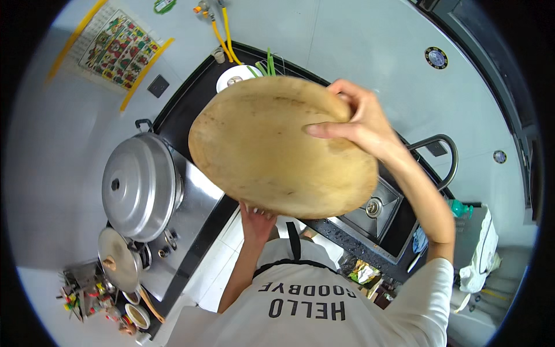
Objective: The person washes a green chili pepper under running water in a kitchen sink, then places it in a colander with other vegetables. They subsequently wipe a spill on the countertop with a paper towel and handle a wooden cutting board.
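Observation:
A thick round wooden cutting board (277, 152) is held up in front of me, tilted, above the corner of the counter. My right hand (368, 117) grips its upper right rim, the thumb pressed on the broad face and the fingers curled over the edge. At the lower left rim, my left hand (259, 221) holds the board, with part of its fingers hidden by the wood. Behind the board, a white plate (230, 77) and green scallions (269, 63) are partly covered.
On the left, a large lidded aluminium pot (138, 186) and a lidded pan (117, 260) stand on the stove (190, 230). A steel sink (386, 212) with a curved faucet (453, 152) lies to the right. Bottles and bowls (138, 315) crowd the lower left.

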Demonstrator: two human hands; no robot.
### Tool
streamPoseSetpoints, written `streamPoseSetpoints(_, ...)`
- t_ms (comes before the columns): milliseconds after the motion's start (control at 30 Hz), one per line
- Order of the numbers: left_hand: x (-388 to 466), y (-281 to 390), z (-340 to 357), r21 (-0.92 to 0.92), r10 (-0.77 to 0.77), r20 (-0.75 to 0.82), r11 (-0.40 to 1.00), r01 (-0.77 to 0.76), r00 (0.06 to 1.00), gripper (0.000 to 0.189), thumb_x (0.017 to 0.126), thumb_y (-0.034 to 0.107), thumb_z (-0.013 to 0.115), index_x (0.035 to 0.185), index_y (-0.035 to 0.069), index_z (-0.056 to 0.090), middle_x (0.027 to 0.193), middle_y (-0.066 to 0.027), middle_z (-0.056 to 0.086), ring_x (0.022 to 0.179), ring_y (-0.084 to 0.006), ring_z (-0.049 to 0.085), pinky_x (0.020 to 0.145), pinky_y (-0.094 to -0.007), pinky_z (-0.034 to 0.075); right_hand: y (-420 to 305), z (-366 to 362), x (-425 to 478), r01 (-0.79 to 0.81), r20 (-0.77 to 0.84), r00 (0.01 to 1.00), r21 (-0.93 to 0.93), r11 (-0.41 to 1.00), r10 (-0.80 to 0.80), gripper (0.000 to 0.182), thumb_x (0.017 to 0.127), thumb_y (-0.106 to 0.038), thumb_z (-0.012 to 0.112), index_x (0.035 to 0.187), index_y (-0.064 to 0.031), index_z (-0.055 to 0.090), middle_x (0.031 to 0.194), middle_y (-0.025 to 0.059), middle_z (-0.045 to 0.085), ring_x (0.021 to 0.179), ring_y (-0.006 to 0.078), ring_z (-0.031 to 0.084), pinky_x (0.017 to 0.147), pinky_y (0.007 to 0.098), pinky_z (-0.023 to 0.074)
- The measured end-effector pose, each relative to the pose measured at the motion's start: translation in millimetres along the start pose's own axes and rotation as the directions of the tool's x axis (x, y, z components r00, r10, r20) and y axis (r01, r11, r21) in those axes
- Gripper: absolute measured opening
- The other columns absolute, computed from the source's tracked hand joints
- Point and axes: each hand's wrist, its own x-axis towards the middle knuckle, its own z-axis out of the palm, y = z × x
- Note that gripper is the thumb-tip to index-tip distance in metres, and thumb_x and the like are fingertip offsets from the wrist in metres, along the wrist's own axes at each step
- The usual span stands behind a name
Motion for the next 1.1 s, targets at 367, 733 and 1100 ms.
streamPoseSetpoints(367, -109.0, 6.4, -105.2, 0.356, 0.439, -0.218, 0.867, -0.348, 0.872, 0.047, 0.087, 0.020, 0.051, 0.128, 0.018, 0.028, 0.129, -0.0045, 0.037, 0.117, -0.0217, 0.038, 0.094, -0.0415, 0.035, 164.4, 104.0, 18.6, -0.448, 0.336, 0.877, 0.317, 0.836, 0.342, 0.036, 0.061, -0.025, 0.077, 0.083, -0.0037, 0.057, 0.074, 0.0042, 0.057, 0.064, 0.0117, 0.054, 0.060, 0.0238, 0.0439)
streamPoseSetpoints(733, -96.9, 21.2, -163.0, 0.330, 0.327, -0.286, 0.916, -0.228, 0.901, 0.045, 0.085, 0.022, 0.056, 0.122, 0.015, 0.033, 0.125, -0.0058, 0.041, 0.114, -0.0227, 0.040, 0.094, -0.0426, 0.035, 226.2, 162.6, 23.8, -0.646, 0.343, 0.755, 0.239, 0.725, 0.559, 0.037, 0.061, -0.030, 0.076, 0.081, -0.0027, 0.058, 0.075, 0.0067, 0.058, 0.065, 0.0144, 0.056, 0.061, 0.0264, 0.0467)
streamPoseSetpoints(1100, -78.4, 40.7, -195.3, 0.325, 0.319, -0.459, 0.929, -0.177, 0.830, 0.047, 0.084, 0.017, 0.057, 0.121, 0.017, 0.028, 0.123, -0.0063, 0.038, 0.113, -0.0239, 0.040, 0.093, -0.0478, 0.035, 290.4, 208.0, 67.2, -0.658, 0.561, 0.675, 0.166, 0.734, 0.478, 0.047, 0.069, -0.036, 0.071, 0.101, -0.0036, 0.059, 0.097, 0.0066, 0.058, 0.091, 0.0151, 0.056, 0.080, 0.0274, 0.0449)
